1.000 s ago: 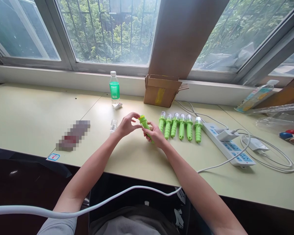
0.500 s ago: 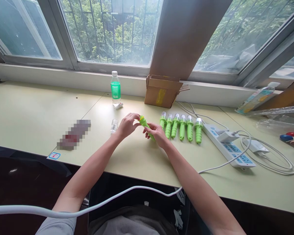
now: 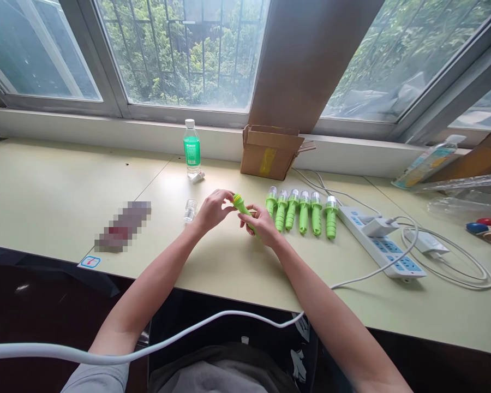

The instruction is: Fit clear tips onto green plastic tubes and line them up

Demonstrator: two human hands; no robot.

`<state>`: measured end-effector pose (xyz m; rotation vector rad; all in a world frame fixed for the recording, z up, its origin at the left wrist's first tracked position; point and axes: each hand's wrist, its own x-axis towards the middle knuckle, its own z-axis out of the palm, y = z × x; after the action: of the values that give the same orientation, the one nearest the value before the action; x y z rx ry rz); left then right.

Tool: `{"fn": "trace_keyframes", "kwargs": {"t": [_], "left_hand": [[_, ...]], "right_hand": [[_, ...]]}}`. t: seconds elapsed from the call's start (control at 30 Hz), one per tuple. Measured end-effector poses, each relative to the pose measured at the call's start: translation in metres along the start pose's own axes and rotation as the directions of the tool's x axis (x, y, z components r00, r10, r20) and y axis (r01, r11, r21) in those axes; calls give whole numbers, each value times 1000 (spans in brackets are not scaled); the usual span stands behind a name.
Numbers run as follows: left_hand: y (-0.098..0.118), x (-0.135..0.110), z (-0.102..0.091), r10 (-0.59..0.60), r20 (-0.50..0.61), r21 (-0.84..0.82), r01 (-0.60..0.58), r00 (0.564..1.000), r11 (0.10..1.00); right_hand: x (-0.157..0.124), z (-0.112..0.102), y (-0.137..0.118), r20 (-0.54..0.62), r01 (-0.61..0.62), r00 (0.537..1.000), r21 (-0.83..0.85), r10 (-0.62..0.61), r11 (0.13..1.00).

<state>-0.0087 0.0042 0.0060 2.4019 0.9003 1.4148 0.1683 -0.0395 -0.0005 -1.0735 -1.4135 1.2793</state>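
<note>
At the centre of a pale yellow tabletop (image 3: pixel 225 267), a bright green plastic tube with a yellow ring near its tip (image 3: pixel 240 205) is held tilted, its ringed end toward eleven o'clock; the right hand (image 3: pixel 260 224) grips its lower body between thumb and fingers; the left hand (image 3: pixel 216 209) curves at the ringed end, though whether it pinches cannot be told. From the hands, a small clear plastic cup (image 3: pixel 190 210) sits at nine o'clock; six green plastic tubes with clear caps (image 3: pixel 303 212) lie side by side at three.
</note>
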Motion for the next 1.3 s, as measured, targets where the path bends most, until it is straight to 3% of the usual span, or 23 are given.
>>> {"fn": "trace_keyframes", "kwargs": {"t": [0.23, 0.47, 0.8, 1.03, 1.3], "left_hand": [[-1, 1, 0, -3, -39, -18, 2, 999, 1000], [-4, 0, 0, 35, -11, 37, -34, 999, 999], [-4, 0, 2, 21, -35, -4, -21, 999, 1000], [-4, 0, 0, 13, -13, 17, -13, 1000, 1000], [-6, 1, -2, -15, 56, -14, 16, 998, 1000]], "right_hand": [[-1, -2, -5, 21, -1, 1000, 48, 0, 999], [-1, -2, -5, 60, -14, 998, 6, 14, 1000], [1, 0, 2, 2, -1, 1000, 11, 1, 1000], [1, -4, -1, 23, 14, 1000, -72, -12, 997], [0, -5, 1, 31, -30, 999, -25, 31, 999]]}}
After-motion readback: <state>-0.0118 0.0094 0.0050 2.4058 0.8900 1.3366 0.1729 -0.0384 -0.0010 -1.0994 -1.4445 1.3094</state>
